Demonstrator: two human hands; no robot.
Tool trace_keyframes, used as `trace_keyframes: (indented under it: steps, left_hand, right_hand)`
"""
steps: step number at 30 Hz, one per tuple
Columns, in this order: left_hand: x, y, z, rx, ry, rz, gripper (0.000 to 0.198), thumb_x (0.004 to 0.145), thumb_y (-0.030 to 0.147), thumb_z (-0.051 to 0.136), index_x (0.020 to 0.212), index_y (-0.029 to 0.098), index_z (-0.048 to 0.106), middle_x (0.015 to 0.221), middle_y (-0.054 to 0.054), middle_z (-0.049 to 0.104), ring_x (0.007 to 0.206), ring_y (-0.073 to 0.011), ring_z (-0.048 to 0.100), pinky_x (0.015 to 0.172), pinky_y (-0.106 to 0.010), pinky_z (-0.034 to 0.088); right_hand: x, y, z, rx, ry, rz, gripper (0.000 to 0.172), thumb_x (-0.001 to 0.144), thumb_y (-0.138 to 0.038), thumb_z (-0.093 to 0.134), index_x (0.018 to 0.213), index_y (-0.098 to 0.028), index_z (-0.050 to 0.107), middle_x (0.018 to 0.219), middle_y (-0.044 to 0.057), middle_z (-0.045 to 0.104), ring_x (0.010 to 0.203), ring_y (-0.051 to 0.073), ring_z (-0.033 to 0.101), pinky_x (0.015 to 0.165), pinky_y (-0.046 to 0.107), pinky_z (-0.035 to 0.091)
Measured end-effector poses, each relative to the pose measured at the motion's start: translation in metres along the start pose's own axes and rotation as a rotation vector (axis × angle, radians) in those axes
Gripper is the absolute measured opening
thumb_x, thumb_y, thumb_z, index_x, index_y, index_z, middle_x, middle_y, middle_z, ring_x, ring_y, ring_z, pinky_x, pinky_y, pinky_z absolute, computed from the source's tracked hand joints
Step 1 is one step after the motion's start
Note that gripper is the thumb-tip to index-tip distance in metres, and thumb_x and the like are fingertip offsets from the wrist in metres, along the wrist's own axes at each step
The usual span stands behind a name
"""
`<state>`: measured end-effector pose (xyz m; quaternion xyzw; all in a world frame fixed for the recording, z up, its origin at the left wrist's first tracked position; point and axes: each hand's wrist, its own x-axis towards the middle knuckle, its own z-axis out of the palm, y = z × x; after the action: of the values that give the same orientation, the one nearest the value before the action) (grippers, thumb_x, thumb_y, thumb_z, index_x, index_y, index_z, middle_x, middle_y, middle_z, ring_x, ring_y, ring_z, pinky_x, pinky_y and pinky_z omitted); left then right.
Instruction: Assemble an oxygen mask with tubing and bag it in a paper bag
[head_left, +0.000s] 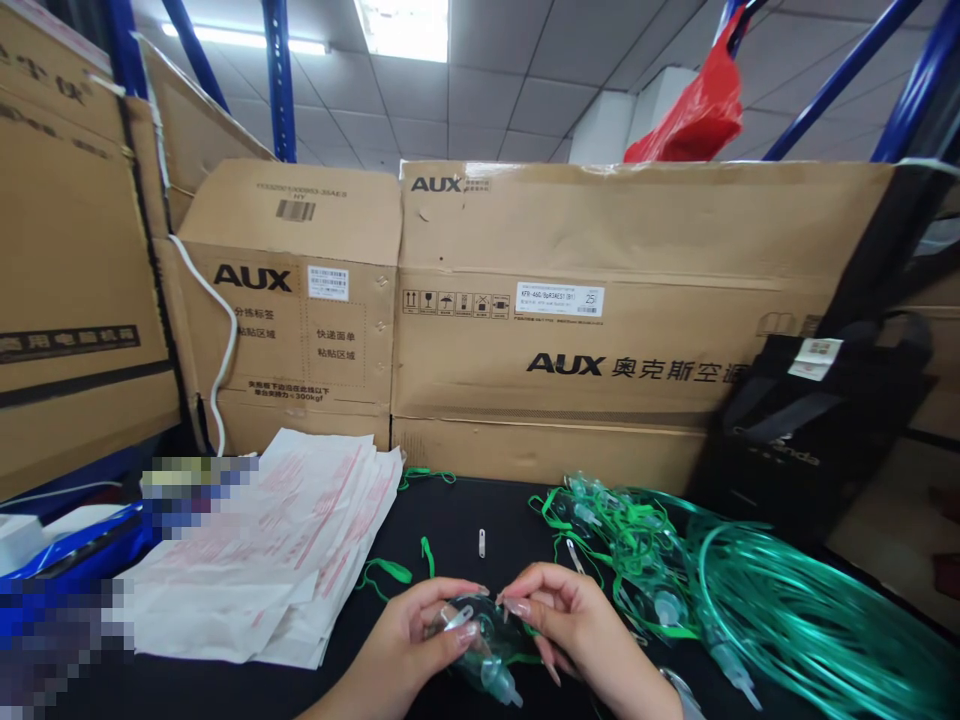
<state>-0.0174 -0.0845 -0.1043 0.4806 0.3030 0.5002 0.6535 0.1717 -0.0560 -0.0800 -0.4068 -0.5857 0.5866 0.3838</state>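
Observation:
My left hand (pixel 420 635) is closed around a clear green-tinted oxygen mask (pixel 491 655), thumb on the near side. A small pale metal nose strip (pixel 459 618) shows by that thumb, against the mask. The mask's tube connector points down toward the front edge of view. At the mask's right rim, my right hand (pixel 574 615) pinches with thumb and forefinger; exactly which part sits between the fingertips is hidden. Green elastic runs by the right fingers. Another nose strip (pixel 481 543) lies flat on the black table just beyond my hands.
To the right lie a heap of oxygen masks with green straps (pixel 630 540) and coiled green tubing (pixel 795 610). White printed paper bags (pixel 255 560) are stacked at left. Loose green elastic (pixel 386 572) lies between. Cardboard boxes (pixel 555 390) wall the back; a black bag (pixel 810 450) stands right.

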Motion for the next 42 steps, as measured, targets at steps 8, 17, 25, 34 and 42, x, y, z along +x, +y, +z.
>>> trace_keyframes:
  steps: [8,17,25,34,42]
  left_hand:
    - [0.001,-0.003,-0.003,0.028,-0.006,-0.006,0.031,0.061,0.028,0.076,0.088,0.015,0.068,0.083,-0.006,0.072,0.076,-0.0167,0.064,0.075,-0.029,0.045]
    - [0.001,0.003,-0.001,0.092,0.059,0.026,0.034,0.062,0.030,0.074,0.091,0.015,0.066,0.088,-0.007,0.071,0.081,-0.0175,0.063,0.075,-0.029,0.045]
    - [-0.004,0.010,0.001,0.279,0.071,0.065,0.031,0.066,0.027,0.069,0.095,0.015,0.066,0.092,-0.008,0.069,0.087,-0.0206,0.060,0.080,-0.032,0.044]
    - [-0.009,0.014,0.006,0.543,0.094,0.076,0.029,0.069,0.024,0.062,0.096,0.017,0.066,0.086,-0.006,0.068,0.085,-0.0203,0.060,0.081,-0.031,0.044]
    - [-0.011,0.014,0.006,0.642,0.106,0.102,0.030,0.073,0.025,0.057,0.101,0.019,0.064,0.092,-0.005,0.068,0.089,-0.0194,0.059,0.084,-0.030,0.044]
  right_hand:
    - [0.000,0.000,0.001,-0.059,-0.012,-0.026,0.036,0.061,-0.048,0.071,0.066,-0.015,0.058,0.043,-0.008,0.045,0.030,0.003,0.036,0.030,0.016,0.021]
    - [-0.015,-0.016,0.003,-0.440,-0.002,-0.413,0.024,0.081,-0.037,0.056,0.071,-0.017,0.065,0.071,0.003,0.055,0.059,0.013,0.053,0.053,0.024,0.042]
    - [-0.022,-0.012,0.003,-0.697,-0.044,-0.578,0.014,0.087,-0.017,0.042,0.084,-0.021,0.056,0.076,0.003,0.056,0.066,0.014,0.052,0.061,0.024,0.042]
    - [-0.022,-0.002,0.004,-0.533,-0.021,-0.404,0.004,0.086,-0.020,0.045,0.088,-0.023,0.042,0.076,-0.001,0.054,0.062,0.012,0.047,0.058,0.023,0.038]
    - [-0.016,-0.003,0.005,-0.243,-0.085,-0.294,0.017,0.083,-0.022,0.053,0.087,-0.022,0.037,0.074,-0.004,0.050,0.059,0.009,0.041,0.055,0.022,0.032]
